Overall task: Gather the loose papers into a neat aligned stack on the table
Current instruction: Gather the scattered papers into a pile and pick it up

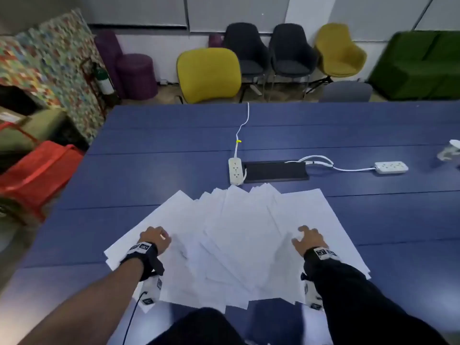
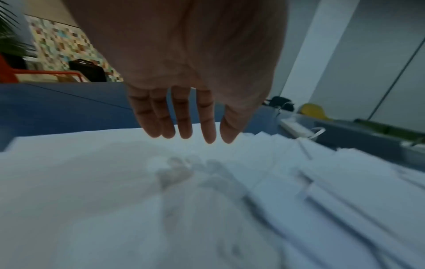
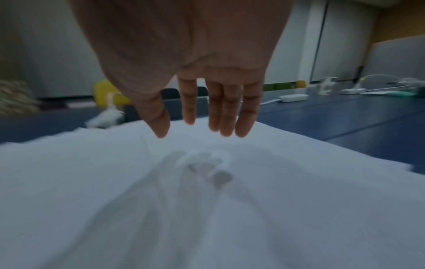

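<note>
Several white papers (image 1: 236, 235) lie fanned out and overlapping on the blue table (image 1: 154, 165), close to its near edge. My left hand (image 1: 155, 239) hovers over the left side of the fan; in the left wrist view its fingers (image 2: 184, 118) hang nearly straight just above the sheets (image 2: 115, 191), casting a shadow. My right hand (image 1: 308, 237) hovers over the right side. The right wrist view shows its fingers (image 3: 225, 112) straight and slightly spread above the paper (image 3: 207, 200). Neither hand holds anything.
A white power strip (image 1: 235, 170) and a black cable hatch (image 1: 275, 171) sit just beyond the papers. A second power strip (image 1: 391, 167) lies to the right. Chairs (image 1: 209, 73) line the far side. Red crates (image 1: 37, 175) stand left of the table.
</note>
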The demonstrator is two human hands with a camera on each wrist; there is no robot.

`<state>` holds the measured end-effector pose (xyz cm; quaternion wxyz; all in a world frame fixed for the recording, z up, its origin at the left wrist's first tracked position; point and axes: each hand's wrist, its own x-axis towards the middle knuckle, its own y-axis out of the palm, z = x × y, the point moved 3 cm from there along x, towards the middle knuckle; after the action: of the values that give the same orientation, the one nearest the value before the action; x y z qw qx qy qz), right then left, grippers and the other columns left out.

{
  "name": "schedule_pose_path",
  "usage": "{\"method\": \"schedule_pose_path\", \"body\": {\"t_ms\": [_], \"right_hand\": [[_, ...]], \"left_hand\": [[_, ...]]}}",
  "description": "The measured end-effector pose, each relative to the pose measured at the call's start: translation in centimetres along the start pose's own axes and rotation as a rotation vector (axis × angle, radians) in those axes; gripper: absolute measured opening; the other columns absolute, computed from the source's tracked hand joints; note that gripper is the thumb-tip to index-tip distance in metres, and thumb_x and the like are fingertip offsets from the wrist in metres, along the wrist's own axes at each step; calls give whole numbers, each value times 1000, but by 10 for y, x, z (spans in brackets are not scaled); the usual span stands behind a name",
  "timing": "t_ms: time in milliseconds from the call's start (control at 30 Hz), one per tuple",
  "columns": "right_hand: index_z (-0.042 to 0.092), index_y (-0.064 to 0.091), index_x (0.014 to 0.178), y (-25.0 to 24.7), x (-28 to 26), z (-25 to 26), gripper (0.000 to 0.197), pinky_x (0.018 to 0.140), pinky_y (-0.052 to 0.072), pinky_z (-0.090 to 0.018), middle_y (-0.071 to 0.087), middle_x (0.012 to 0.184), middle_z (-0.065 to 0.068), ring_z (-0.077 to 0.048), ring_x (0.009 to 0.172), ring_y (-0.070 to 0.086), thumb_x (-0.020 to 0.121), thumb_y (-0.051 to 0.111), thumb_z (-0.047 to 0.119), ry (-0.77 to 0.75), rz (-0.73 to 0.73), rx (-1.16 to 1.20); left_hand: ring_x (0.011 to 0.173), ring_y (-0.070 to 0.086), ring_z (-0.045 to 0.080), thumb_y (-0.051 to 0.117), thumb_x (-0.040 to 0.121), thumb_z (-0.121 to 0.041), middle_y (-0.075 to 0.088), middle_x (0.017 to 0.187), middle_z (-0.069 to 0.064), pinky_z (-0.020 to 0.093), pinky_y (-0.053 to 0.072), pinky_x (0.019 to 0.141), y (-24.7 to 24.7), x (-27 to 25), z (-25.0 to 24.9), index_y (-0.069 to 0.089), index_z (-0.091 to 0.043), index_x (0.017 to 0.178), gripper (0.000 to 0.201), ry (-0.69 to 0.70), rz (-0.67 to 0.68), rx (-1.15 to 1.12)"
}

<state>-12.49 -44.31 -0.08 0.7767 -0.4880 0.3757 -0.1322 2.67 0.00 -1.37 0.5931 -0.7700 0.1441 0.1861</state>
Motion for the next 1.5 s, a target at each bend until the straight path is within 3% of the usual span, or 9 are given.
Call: {"method": "schedule_pose_path", "body": {"t_ms": [167, 267, 500, 700, 833, 1167, 1333, 1400, 1500], "right_hand": [[23, 22, 145, 2, 9, -54, 83, 106, 34, -53, 27, 145, -16, -38, 134, 28, 79, 63, 51, 288, -1, -50], [24, 15, 146, 20, 15, -49, 93, 107, 32, -52, 22, 148, -16, -39, 136, 27, 75, 59, 63, 306, 102, -87], [18, 43, 133, 14, 25, -12, 100, 95, 44, -42, 57, 126, -10, -32, 115, 56, 61, 41, 88, 211, 70, -158], [11, 30, 139, 2, 37, -45, 105, 99, 38, -55, 32, 142, -21, -38, 131, 32, 63, 62, 75, 386, -179, 2], [5, 30, 138, 15, 38, -82, 114, 103, 36, -55, 36, 138, -25, -41, 129, 35, 55, 71, 73, 533, -67, 64], [12, 35, 141, 33, 30, -25, 94, 101, 45, -44, 47, 141, -15, -35, 125, 50, 67, 76, 54, 148, 114, 259], [6, 33, 141, 21, 19, -24, 88, 105, 34, -50, 34, 144, -22, -38, 135, 31, 75, 68, 54, 280, -175, 194], [7, 30, 144, 29, 11, -19, 95, 110, 28, -53, 27, 149, -23, -39, 139, 23, 75, 62, 63, 327, -89, 192], [20, 24, 149, 55, 6, 2, 99, 115, 20, -54, 10, 160, -10, -32, 147, 6, 72, 55, 73, 139, 82, 137]], "left_hand": [[125, 49, 30, 53, 86, -42, 50, 135, 12, 33, 41, 102, -1, 7, 41, 52, -15, 127, 49, -126, 153, 153], [126, 44, 36, 59, 81, -47, 41, 137, 14, 41, 41, 103, -1, 18, 37, 47, -17, 130, 58, -137, 65, 72], [129, 35, 38, 50, 78, -67, 32, 143, 13, 46, 39, 102, 39, 8, -2, 25, -16, 141, 85, -154, 57, 114], [133, 36, 40, 50, 81, -62, 31, 149, 15, 48, 36, 107, 18, 9, 2, 26, -13, 143, 83, -203, -18, 37], [130, 40, 39, 59, 72, -64, 39, 145, 16, 50, 37, 107, 9, 24, 54, 40, -16, 138, 84, -266, 35, -79], [130, 45, 35, 52, 63, -81, 42, 147, 11, 45, 41, 104, 38, 7, 0, 34, -14, 142, 105, -186, 150, -134], [137, 33, 36, 51, 75, -71, 33, 150, 12, 47, 34, 109, 23, 1, 0, 29, -14, 144, 93, -175, 62, -54], [140, 27, 36, 48, 75, -73, 28, 153, 12, 46, 29, 113, 30, 0, 5, 28, -19, 145, 91, -113, 114, 1], [138, 31, 33, 43, 70, -81, 31, 149, 10, 46, 29, 113, 41, -8, -8, 34, -24, 143, 92, -14, 172, 42]]}}
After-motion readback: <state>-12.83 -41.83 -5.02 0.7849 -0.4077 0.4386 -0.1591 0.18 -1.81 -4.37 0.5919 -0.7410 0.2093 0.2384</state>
